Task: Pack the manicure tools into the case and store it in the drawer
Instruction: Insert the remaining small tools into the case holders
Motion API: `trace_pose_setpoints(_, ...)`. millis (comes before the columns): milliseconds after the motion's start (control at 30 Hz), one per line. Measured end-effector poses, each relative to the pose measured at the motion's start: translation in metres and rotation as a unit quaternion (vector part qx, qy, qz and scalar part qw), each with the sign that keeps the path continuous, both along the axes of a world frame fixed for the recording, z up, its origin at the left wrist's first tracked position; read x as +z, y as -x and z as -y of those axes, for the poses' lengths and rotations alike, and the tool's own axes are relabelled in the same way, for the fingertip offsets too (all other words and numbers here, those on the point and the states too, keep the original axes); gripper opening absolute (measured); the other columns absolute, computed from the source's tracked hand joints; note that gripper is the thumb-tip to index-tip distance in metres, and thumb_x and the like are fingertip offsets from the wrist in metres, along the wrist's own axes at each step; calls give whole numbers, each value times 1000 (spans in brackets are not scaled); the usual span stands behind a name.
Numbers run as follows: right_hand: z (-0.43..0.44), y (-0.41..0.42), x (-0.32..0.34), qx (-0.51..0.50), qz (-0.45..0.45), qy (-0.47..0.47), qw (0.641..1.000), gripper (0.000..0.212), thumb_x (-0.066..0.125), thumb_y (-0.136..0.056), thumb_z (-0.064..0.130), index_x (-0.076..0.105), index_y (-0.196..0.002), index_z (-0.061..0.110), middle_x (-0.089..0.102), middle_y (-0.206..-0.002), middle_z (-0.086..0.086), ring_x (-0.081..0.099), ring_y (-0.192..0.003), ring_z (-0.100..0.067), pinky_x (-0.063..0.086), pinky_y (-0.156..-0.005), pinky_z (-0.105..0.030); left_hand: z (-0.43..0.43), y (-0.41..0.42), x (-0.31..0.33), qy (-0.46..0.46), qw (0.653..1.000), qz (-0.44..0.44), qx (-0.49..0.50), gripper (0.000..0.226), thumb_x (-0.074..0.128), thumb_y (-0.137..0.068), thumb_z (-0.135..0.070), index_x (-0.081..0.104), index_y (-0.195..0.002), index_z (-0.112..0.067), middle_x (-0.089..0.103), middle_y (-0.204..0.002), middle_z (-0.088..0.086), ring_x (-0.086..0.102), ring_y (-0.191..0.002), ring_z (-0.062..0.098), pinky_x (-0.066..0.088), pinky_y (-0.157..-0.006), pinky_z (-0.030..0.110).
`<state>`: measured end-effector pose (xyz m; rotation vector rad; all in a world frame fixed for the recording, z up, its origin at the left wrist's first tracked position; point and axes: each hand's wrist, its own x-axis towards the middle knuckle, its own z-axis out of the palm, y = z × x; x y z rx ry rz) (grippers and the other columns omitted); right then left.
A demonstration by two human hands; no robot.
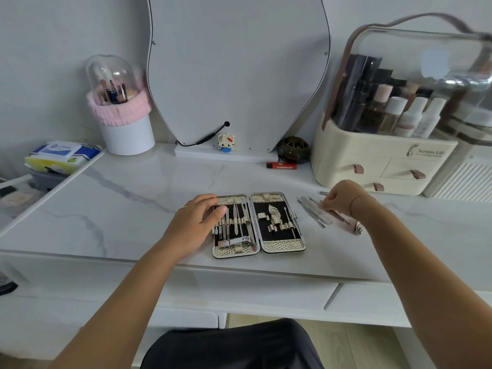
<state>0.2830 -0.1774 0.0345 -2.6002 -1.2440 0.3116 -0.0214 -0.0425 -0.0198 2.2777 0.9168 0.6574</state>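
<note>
The manicure case (282, 246) lies open flat on the white marble vanity top, with gold woven edges and a black lining. Its left half holds several steel tools under elastic loops, a nail clipper (241, 240) among them; the right half holds a few. My left hand (195, 225) rests on the case's left edge, fingers relaxed. To the right of the case lie several loose tools (312, 213) and a small clipper (357, 229). My right hand (339, 197) is over them, its fingertips pinching a thin tool.
A cream cosmetics organiser (378, 161) with small drawers stands at the back right. A red lighter (281, 165), a dark round holder (292, 149), a mirror (237, 73), a brush holder (121, 107) and wipes (60, 155) line the back. Vanity drawer fronts (266, 291) run below the edge.
</note>
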Motion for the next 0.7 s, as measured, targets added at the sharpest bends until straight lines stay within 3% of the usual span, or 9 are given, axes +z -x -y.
trace_pose_setpoints(200,-4,5,1,43,74,31,996,42,54,-78,14,29,-45,16,28,-48,-2,27,-47,-17,25,-45,-25,1,0,0,4,1000,2,-1,66,34,-82,-60,52,-130,-17,46,-139,-9,42,-127,11,31,-108,30)
trace_pose_setpoints(367,-3,-1,-3,53,62,0,997,38,53,-75,12,30,-45,16,26,-48,-2,24,-48,-17,23,-47,-26,1,0,1,2,1000,-2,1,68,33,-81,-61,52,-131,-18,46,-139,-9,42,-127,11,30,-108,29)
trace_pose_setpoints(433,0,-8,-4,36,18,-50,998,36,56,-77,12,38,-45,11,32,-48,-5,29,-49,-18,26,-50,-27,0,0,1,2,1000,-2,1,68,33,-82,-61,52,-131,-18,45,-139,-10,42,-127,10,30,-107,28)
trace_pose_setpoints(533,2,-5,5,21,-113,-157,981,25,59,-83,12,64,-61,1,59,-52,-7,45,-49,-15,40,-52,-25,0,0,1,7,1000,0,0,67,32,-81,-61,53,-130,-19,46,-139,-9,42,-127,10,30,-108,30)
trace_pose_setpoints(633,-2,21,20,52,-297,-225,927,7,58,-86,2,65,-86,3,66,-64,-5,50,-50,-10,47,-49,-17,0,1,1,12,1000,4,1,67,31,-82,-62,54,-129,-20,46,-139,-9,42,-128,11,30,-109,32)
trace_pose_setpoints(700,-11,38,24,68,-363,-230,901,16,59,-87,1,60,-102,7,67,-71,-11,53,-49,-8,50,-50,-16,1,1,2,14,1000,5,4,66,30,-83,-61,54,-128,-20,46,-139,-9,42,-127,11,30,-109,32)
